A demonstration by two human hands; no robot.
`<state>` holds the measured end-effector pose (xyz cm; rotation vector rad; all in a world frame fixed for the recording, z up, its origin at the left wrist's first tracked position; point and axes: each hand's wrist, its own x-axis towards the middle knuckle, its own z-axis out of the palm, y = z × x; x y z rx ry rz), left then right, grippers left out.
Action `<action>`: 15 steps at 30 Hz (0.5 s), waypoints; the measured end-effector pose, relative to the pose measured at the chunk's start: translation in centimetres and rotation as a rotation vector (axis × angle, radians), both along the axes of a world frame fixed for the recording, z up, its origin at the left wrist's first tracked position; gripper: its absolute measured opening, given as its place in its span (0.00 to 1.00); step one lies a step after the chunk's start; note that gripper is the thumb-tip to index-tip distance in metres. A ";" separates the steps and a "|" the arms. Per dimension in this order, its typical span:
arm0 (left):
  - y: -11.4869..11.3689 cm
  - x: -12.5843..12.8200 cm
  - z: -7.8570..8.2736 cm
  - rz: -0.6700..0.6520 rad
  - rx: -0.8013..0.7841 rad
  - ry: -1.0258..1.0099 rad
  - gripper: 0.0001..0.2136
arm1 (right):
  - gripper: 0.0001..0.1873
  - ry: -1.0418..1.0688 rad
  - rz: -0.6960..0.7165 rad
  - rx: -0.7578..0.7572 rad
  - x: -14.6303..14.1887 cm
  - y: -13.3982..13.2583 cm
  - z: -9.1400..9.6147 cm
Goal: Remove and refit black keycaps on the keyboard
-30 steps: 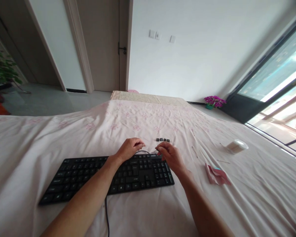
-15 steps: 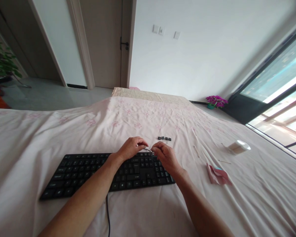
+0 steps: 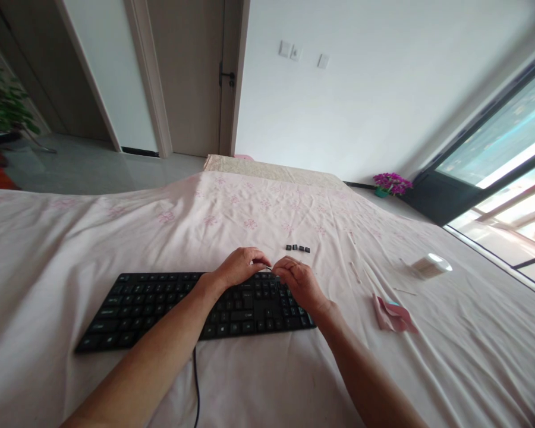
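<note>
A black keyboard [image 3: 232,315] lies flat on a pink flowered cloth. Over its far edge, right of the middle, my left hand [image 3: 245,266] and my right hand [image 3: 299,279] meet with fingers pinched. Between the fingertips shows a thin dark wire-like piece [image 3: 269,268]; both hands grip it, and most of it is hidden. Several loose black keycaps [image 3: 298,248] sit in a row on the cloth just beyond my right hand. My forearms cover part of the keys.
On the right are a clear tub of cotton swabs [image 3: 430,266], a folded pink cloth [image 3: 393,315] and some loose cotton swabs [image 3: 355,272]. The keyboard's cable [image 3: 197,386] runs toward me. Beyond the flowered cloth [image 3: 182,232] stand a door and a white wall.
My fingertips have drawn slightly closer together, so less of the dark wire-like piece shows. Thin wires seen beyond my right hand are now out of sight. The view has shifted slightly.
</note>
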<state>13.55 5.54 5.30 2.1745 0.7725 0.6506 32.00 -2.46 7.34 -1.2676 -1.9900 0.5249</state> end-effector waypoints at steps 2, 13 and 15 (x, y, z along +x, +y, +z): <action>0.1 0.1 -0.2 -0.018 0.026 0.011 0.08 | 0.11 -0.056 0.020 0.004 -0.4 0.0 0.1; 0.4 0.6 -1.4 -0.126 0.010 0.052 0.06 | 0.10 0.066 -0.035 0.102 -0.8 0.8 -1.9; 0.4 0.9 -1.6 -0.113 0.027 0.067 0.07 | 0.10 0.052 -0.025 0.135 -0.8 0.7 -2.3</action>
